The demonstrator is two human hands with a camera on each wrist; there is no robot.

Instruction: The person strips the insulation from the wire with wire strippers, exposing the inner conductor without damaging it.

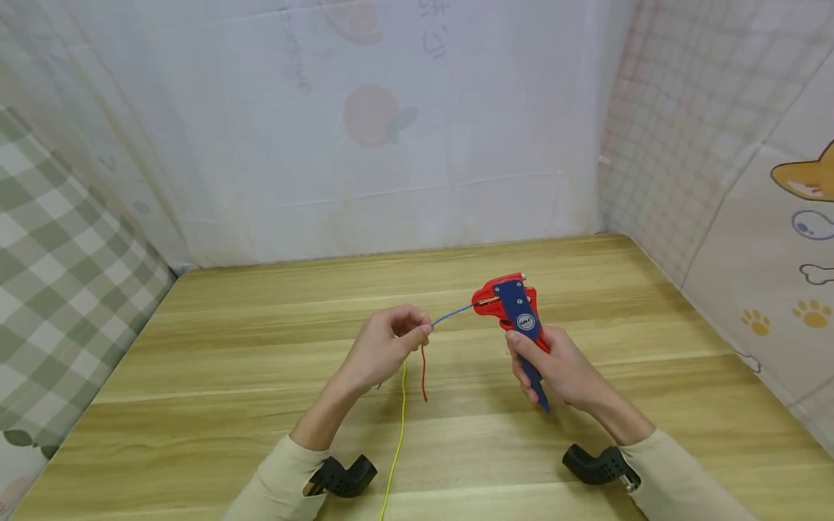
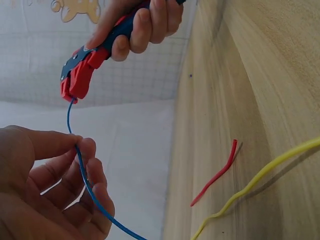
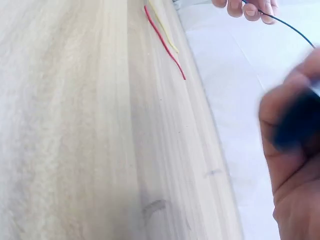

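Observation:
A blue wire (image 2: 89, 186) is pinched between the thumb and index finger of my left hand (image 1: 389, 346). Its far end reaches into the mouth of a red and dark-blue wire stripper (image 1: 516, 302). My right hand (image 1: 562, 363) grips the stripper by its handles, thumb on the near side. In the left wrist view the wire's tip is hidden inside the red jaws, and the rest trails down past the left fingers. The right wrist view has the handle blurred in the right hand, with the wire (image 3: 287, 24) stretching between both hands.
Below my left hand, a short red wire (image 1: 424, 376) lies on the wooden table (image 1: 260, 441). A longer yellow wire (image 1: 399, 441) runs toward the near edge. White and checked sheets (image 1: 260, 145) stand around the table's back and sides. Each wrist carries a black mount (image 1: 348, 477).

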